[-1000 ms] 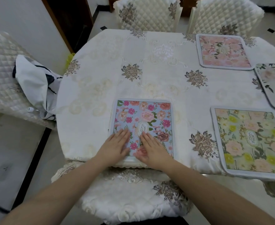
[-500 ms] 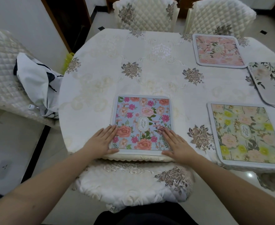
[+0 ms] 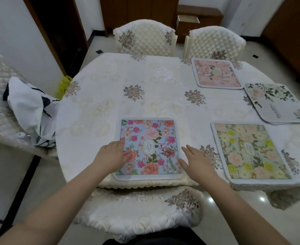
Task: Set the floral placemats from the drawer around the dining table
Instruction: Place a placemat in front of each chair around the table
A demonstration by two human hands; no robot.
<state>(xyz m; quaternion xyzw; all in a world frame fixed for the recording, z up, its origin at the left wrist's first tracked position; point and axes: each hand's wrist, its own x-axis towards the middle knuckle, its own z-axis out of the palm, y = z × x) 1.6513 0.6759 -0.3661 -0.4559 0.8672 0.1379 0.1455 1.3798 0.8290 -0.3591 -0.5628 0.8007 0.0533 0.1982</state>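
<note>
The blue placemat (image 3: 149,147) lies flat at the table's (image 3: 101,103) near edge, lower centre of frame. The left hand (image 3: 111,156) rests on its left border, fingers extended. The right hand (image 3: 195,160), fingers straight, sits beside its right edge; contact cannot be determined. Three placemats (image 3: 250,151) occupy the right side.

"GARDEN" on blue placemat (image 3: 148,147); "Beautiful" on grey placemat (image 3: 276,103).

The near mat (image 3: 148,147) is showing pink flowers on blue, the right mat (image 3: 251,151) yellow flowers on green.
</note>
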